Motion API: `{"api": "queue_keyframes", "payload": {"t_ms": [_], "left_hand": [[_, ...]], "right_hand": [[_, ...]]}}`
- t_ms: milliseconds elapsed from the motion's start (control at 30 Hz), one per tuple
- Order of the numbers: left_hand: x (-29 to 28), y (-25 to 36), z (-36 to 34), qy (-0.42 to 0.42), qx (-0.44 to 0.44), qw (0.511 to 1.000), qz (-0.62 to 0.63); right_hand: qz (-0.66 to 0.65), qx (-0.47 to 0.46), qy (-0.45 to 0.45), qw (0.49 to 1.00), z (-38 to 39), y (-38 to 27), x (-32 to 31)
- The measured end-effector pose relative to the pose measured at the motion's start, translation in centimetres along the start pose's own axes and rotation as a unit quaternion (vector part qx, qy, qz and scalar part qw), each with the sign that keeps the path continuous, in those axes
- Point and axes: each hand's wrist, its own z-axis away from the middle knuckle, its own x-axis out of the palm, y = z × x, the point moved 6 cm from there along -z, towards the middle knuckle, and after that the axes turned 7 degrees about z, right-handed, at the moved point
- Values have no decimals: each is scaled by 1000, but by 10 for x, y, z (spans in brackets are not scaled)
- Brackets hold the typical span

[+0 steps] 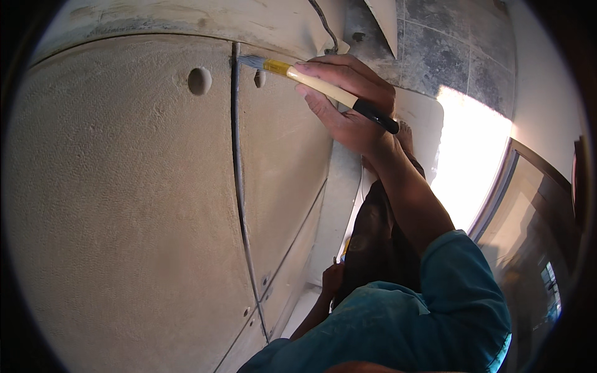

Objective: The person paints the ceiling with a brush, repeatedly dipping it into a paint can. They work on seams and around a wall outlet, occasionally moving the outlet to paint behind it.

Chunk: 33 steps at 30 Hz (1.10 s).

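My right hand (348, 102) grips a paintbrush (326, 90) with a pale wooden handle, black end and yellow ferrule. Its grey bristles (252, 61) are at the upper part of a dark vertical groove (237, 155) between pale textured panels (124, 186). Two round recesses (199, 81) sit high on the panels, one either side of the groove. Lower down, my left hand (333, 278) hangs beside my dark-clothed leg, its fingers closed round something small that I cannot make out; part of a yellow and blue object (344, 250) shows behind it.
A dark cable (323, 18) runs down at the top beside a mottled grey tiled surface (435, 50). My bare foot (404, 133) is on a pale floor (420, 109) with a bright sunlit patch. At the right stands a framed glossy panel (516, 217) beside a pale wall (541, 87).
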Motion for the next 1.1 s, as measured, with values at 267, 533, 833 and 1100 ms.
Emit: {"api": "queue_keyframes", "payload": {"t_ms": [267, 533, 833, 1100], "left_hand": [[-11, -1, 2, 28, -25, 993, 114], [-11, 5, 2, 24, -90, 978, 185], [-10, 14, 1, 34, -118, 972, 201], [-6, 14, 1, 48, -112, 969, 217]], "right_hand": [[14, -15, -35, 999, -13, 11, 10], [-1, -25, -67, 997, -18, 11, 12], [-3, -32, -60, 998, -33, 14, 6], [-40, -26, -27, 999, -30, 14, 21]]}}
